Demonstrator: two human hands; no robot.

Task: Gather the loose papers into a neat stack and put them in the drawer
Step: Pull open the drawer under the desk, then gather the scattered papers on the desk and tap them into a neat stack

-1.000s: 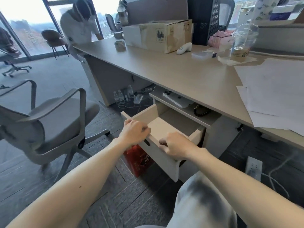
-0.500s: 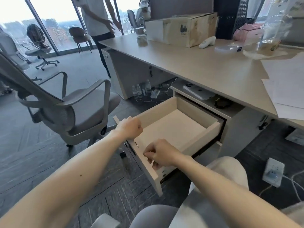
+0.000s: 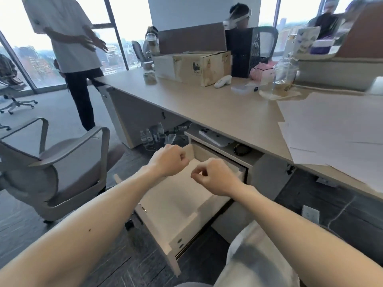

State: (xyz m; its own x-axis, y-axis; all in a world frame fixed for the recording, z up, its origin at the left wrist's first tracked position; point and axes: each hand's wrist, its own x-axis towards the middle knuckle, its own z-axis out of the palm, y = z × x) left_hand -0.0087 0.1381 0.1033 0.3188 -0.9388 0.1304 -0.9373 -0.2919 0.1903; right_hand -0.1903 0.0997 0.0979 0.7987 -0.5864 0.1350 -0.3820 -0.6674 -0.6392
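Desk (image 3: 217, 112) edge above open drawer (image 3: 176, 206)

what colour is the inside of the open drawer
Pale cream-beige, plain and unpatterned, on the drawer floor and walls; the head view shows it.

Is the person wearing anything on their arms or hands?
No. Both arms are bare to the bottom of the picture: no sleeves, gloves, watch or rings show. The left hand and right hand are bare too. A small dark dot marks the left forearm.
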